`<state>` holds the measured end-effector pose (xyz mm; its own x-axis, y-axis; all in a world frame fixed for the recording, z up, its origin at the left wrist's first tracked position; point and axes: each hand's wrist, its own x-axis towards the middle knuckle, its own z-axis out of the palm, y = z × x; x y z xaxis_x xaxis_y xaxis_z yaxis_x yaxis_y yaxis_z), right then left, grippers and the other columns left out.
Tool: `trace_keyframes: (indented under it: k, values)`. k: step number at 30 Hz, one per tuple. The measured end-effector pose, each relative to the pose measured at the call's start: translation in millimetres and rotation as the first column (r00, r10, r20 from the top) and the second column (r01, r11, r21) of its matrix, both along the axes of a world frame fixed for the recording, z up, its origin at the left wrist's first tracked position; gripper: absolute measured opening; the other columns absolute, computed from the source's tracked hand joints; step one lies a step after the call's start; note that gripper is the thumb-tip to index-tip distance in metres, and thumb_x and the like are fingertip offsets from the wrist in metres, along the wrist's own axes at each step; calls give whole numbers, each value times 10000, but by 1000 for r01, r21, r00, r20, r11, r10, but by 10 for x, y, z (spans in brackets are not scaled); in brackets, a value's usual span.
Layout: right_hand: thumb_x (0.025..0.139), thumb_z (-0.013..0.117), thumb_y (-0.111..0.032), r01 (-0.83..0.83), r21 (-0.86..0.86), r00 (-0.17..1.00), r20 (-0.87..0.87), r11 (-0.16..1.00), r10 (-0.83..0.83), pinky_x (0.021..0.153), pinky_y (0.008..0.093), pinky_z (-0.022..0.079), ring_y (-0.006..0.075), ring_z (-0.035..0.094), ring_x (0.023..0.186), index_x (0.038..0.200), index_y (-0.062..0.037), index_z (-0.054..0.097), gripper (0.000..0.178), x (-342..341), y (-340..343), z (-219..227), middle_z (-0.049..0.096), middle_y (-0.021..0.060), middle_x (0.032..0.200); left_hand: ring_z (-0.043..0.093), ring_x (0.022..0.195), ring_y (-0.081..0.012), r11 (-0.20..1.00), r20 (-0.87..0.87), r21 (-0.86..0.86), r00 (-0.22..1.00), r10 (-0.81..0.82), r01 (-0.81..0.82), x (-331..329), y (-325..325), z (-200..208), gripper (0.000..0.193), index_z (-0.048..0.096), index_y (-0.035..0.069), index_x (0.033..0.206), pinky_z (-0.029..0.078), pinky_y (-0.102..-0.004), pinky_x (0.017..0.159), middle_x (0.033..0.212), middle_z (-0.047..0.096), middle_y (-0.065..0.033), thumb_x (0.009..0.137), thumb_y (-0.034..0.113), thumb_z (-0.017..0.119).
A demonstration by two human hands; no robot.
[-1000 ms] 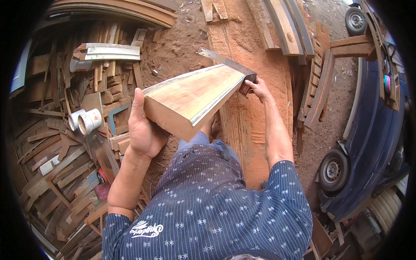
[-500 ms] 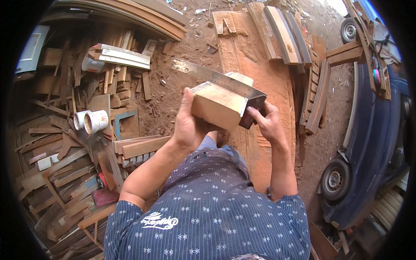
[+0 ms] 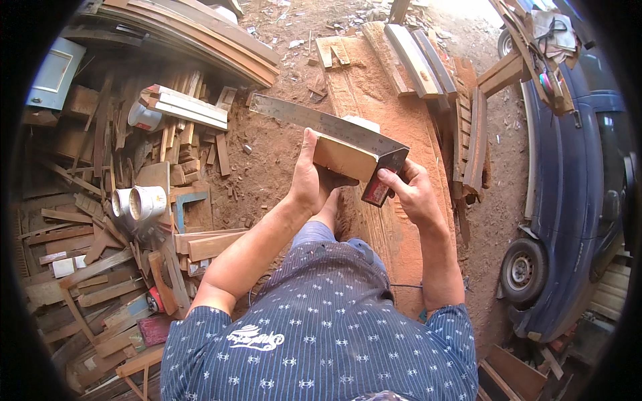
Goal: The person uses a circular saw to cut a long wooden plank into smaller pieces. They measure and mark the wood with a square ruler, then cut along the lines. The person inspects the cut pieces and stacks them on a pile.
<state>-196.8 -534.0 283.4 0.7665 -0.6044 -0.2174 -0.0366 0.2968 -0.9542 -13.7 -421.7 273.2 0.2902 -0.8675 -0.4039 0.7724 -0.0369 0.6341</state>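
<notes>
My left hand (image 3: 309, 182) grips a pale wooden block (image 3: 344, 159) in front of my body, thumb up along its left end and the other fingers largely hidden beneath. A try square (image 3: 314, 121) lies against the block, its long metal blade running along the far upper edge and out past the block to the left. The dark stock of the square sits at the block's right end. My right hand (image 3: 420, 197) pinches that stock between thumb and fingers. A whitish part of the wood shows beyond the blade.
Below my hands lies a long sawdust-covered plank (image 3: 401, 220). Curved wooden pieces (image 3: 409, 61) rest at its far right. Scrap wood and white buckets (image 3: 147, 202) crowd the left. A blue vehicle (image 3: 568, 220) stands at right, and stacked boards (image 3: 200, 40) lie far left.
The block and square have turned in my hands, so the stock's near face now shows more. My left hand has moved slightly right, and the whole view has shifted a little.
</notes>
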Motion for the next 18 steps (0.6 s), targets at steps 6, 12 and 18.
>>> trace_keyframes:
  k: [6,12,18]
  values:
    - [960,661,-122,-29,-96,998,-62,995,23,725,246,480,63,587,835,1146,7,660,227,-37,61,-65,694,9,976,635,1105,-282,999,29,-32,999,31,-30,-29,76,-82,841,445,69,1417,580,-446,824,1271,594,-156,951,756,309]
    - [955,667,-130,-3,-122,1000,-30,992,-1,658,233,455,53,572,768,1141,-19,665,216,-20,202,-184,691,-3,946,637,1090,-283,974,155,215,987,35,-68,-43,157,-190,800,459,66,1405,603,-407,751,1258,598,-139,906,684,558]
    - [958,670,-136,402,-51,915,61,914,-399,662,252,474,87,604,773,1064,-49,663,137,-402,88,-760,683,13,912,584,1202,-225,959,374,282,918,-132,22,-62,658,-371,675,504,-7,1391,416,-362,1080,1320,605,-134,823,263,747]
